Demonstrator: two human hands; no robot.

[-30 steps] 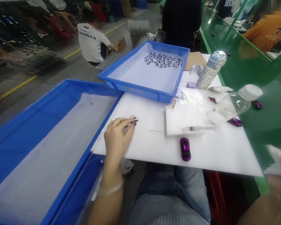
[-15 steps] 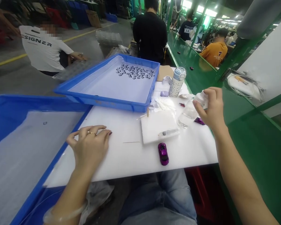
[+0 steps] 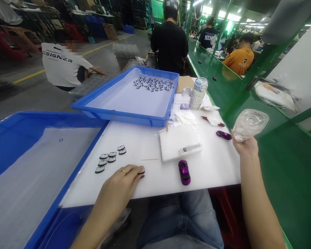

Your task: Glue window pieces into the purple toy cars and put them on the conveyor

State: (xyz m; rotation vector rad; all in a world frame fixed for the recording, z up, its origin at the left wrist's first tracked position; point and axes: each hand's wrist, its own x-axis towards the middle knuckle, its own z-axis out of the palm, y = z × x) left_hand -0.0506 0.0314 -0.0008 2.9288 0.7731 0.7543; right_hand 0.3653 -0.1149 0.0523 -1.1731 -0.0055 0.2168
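Note:
My left hand (image 3: pixel 120 185) is low over the white tabletop, thumb and fingers pinched on a small dark-edged car part (image 3: pixel 141 171), perhaps a window piece. Several similar dark-edged pieces (image 3: pixel 107 158) lie in loose rows left of it. My right hand (image 3: pixel 246 147) is raised at the table's right edge, wrapped round a clear bottle (image 3: pixel 251 122) turned bottom up; its neck is hidden in the palm. Between the hands a purple toy car (image 3: pixel 184 172) rests in front of a white pad (image 3: pixel 175 140) with a syringe-like tube (image 3: pixel 190 148) on it.
A blue tray (image 3: pixel 121 119) with many small shiny pieces stands at the back. Another blue bin (image 3: pixel 41 119) is at left. A patterned bottle (image 3: pixel 197 95), a second purple car (image 3: pixel 223 135) and a thin stick (image 3: pixel 149 159) are on the table. A green conveyor (image 3: pixel 223 93) runs along the right.
My right hand has lifted the clear bottle off the table and turned it bottom up, farther right. My left hand has moved right and nearer, uncovering the rows of dark-edged pieces.

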